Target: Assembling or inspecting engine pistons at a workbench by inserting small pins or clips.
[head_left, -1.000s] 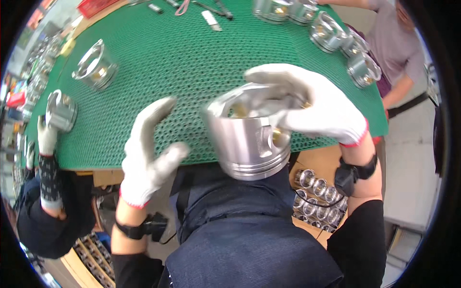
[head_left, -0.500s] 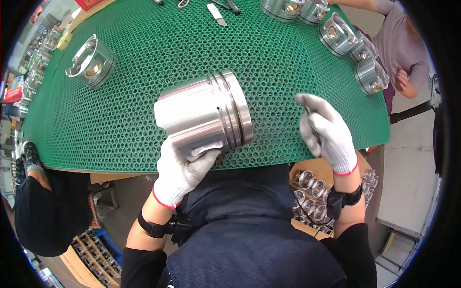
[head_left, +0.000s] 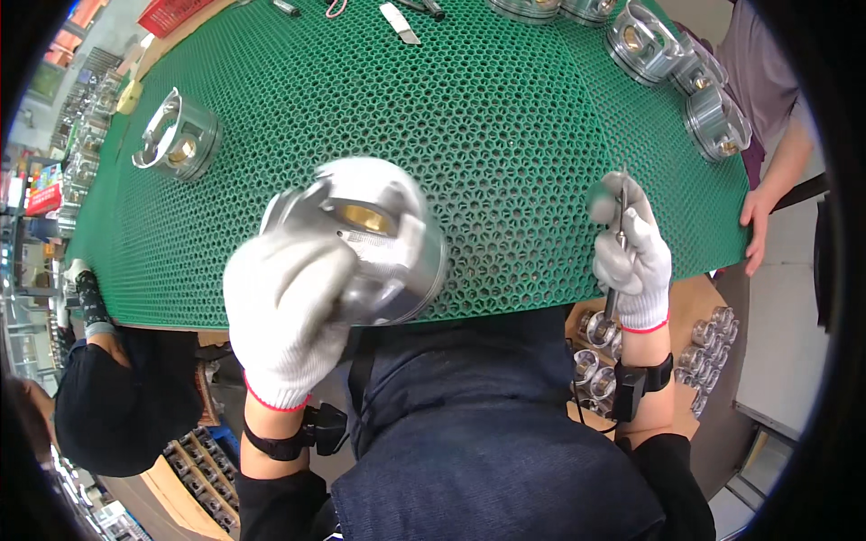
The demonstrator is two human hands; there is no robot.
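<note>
A shiny metal piston [head_left: 410, 243], blurred by motion, is tilted over the near edge of the green perforated mat [head_left: 505, 171]. My left hand [head_left: 284, 298], in a white glove, is closed on its skirt side. The brass-coloured ring of its pin bore faces up. Over the mat's right part, my gloved right hand [head_left: 636, 261] grips a slim, pointed metal tool [head_left: 623, 203]; its tip sticks up past the fingers and its shaft runs down along the palm. Another piston [head_left: 180, 140] stands on the mat at the left, apart from my hands.
Several pistons [head_left: 642, 45] line the mat's far right edge. A white-handled blade [head_left: 399, 22] and dark tools [head_left: 424, 8] lie at the back. At right, another person's hand [head_left: 756, 230] rests by the mat edge. Boxed pistons [head_left: 708, 352] sit below; a second person [head_left: 126, 406] is at left.
The piston has been turned in my left hand, so its pin bore now shows. My right hand has closed, and the pointed tool is now visible in it. The other person's arm at right has come nearer.
</note>
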